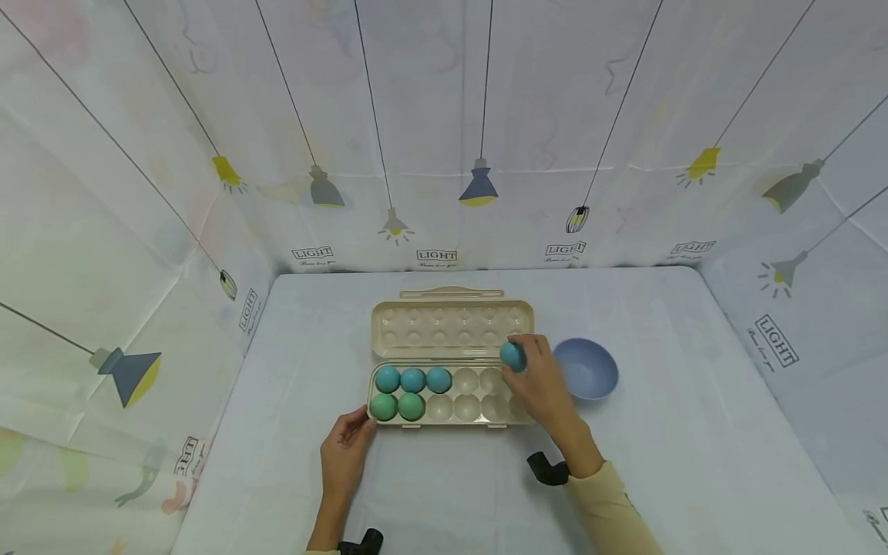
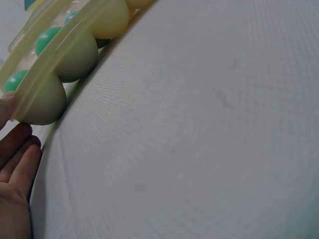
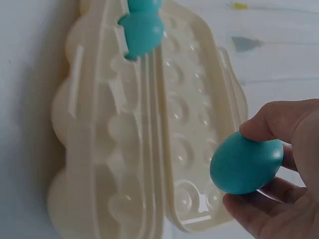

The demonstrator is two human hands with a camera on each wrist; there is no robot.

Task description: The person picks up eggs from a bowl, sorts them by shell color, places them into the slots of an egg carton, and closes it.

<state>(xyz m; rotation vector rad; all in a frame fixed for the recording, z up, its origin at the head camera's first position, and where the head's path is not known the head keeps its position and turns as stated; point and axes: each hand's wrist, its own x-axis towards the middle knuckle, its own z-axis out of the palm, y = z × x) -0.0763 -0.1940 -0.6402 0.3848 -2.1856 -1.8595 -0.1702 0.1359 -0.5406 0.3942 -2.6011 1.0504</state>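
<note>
A cream egg carton [image 1: 467, 408] lies with its lid [image 1: 452, 330] folded back. Three blue eggs [image 1: 412, 379] fill the left end of its far row. Two green eggs [image 1: 411, 406] sit in the near row's left cups. My right hand [image 1: 548, 389] holds another blue egg [image 3: 245, 163] between thumb and fingers, above the carton's right part. At the carton's near left corner, my left hand [image 1: 344, 451] grips the edge, thumb [image 2: 6, 108] at the rim and fingers [image 2: 26, 167] below it.
Right of the carton, close to my right hand, stands a blue-violet bowl [image 1: 588, 371]. A white cloth [image 1: 666, 432] covers the table. Hanging sheets printed with lamps rise behind and at both sides. Black straps [image 1: 548, 469] are on both wrists.
</note>
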